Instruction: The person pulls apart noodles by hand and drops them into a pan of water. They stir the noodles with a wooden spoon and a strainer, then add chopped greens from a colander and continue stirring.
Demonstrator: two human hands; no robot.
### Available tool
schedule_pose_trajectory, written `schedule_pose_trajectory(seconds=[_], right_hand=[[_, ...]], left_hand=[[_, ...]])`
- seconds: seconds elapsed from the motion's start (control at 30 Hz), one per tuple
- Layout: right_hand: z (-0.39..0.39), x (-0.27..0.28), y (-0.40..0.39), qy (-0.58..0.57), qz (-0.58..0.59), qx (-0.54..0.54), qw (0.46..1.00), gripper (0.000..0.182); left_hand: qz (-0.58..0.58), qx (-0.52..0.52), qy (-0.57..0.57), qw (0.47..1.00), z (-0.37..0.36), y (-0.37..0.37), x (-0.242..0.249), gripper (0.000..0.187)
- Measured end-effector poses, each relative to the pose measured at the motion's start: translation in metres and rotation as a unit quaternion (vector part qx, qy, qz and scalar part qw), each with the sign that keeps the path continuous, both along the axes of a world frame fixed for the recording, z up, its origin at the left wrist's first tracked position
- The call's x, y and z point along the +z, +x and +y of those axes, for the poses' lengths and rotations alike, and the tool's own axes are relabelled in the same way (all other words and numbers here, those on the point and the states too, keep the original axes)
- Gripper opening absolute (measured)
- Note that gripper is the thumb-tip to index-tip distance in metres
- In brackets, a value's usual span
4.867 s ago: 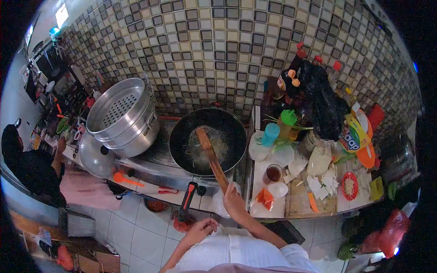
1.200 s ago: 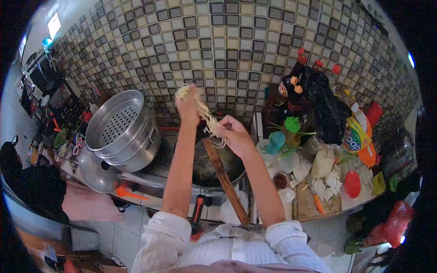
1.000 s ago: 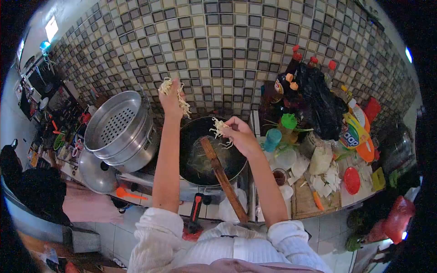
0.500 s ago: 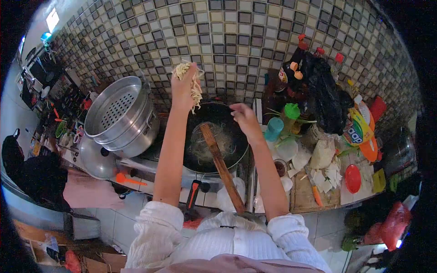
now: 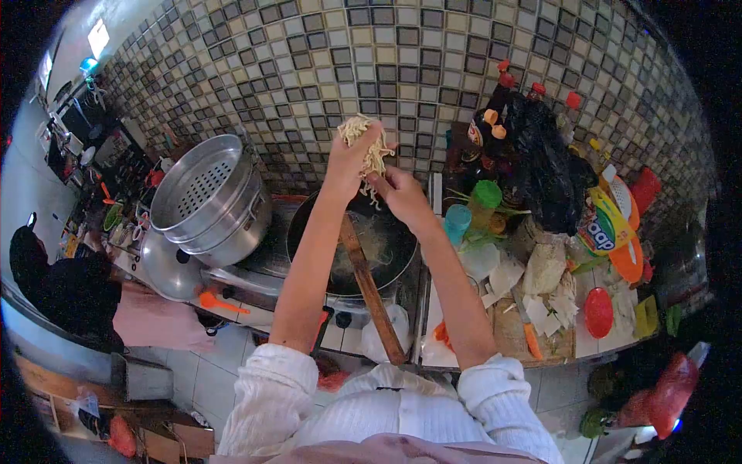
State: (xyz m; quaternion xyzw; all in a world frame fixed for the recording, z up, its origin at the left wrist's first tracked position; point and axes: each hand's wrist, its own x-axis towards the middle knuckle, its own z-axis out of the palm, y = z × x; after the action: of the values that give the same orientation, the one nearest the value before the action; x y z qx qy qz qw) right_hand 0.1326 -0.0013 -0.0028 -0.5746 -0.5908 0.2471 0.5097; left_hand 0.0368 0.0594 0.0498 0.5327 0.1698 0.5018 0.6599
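Observation:
My left hand is closed around a clump of pale curly noodles, held above a dark wok. Strands hang down from it toward the wok. My right hand meets the clump from the right, its thumb and fingers pinched at the lower strands. Below both hands, cloudy liquid lies in the wok. A long wooden handle slants across the wok toward me; in the earlier frame it joins a wire skimmer, now mostly hidden behind my left forearm.
A large metal steamer pot stands left of the wok, beside a metal lid. On the right are a cutting board, a knife with an orange handle, a green-lidded jar, a red dish and a black plastic bag.
My left hand has moved right with the noodles, over the wok's far side. My right hand has moved left and up to the noodles, from apart to touching.

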Motion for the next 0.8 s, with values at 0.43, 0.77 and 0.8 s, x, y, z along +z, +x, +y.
schedule_pose_trajectory(seconds=[0.43,0.77,0.8], right_hand=[[0.004,-0.04,-0.018,-0.005,-0.028,0.038,0.999,0.025],[0.02,-0.085,0.003,-0.015,-0.27,-0.057,0.961,0.025],[0.022,-0.092,0.007,-0.051,-0.304,-0.052,0.95,0.024]], left_hand=[[-0.126,0.14,-0.063,0.98,0.052,-0.034,-0.017,0.027],[-0.184,0.186,-0.037,0.964,0.064,-0.05,0.016,0.02],[-0.19,0.165,-0.02,0.968,0.063,-0.053,0.021,0.02]])
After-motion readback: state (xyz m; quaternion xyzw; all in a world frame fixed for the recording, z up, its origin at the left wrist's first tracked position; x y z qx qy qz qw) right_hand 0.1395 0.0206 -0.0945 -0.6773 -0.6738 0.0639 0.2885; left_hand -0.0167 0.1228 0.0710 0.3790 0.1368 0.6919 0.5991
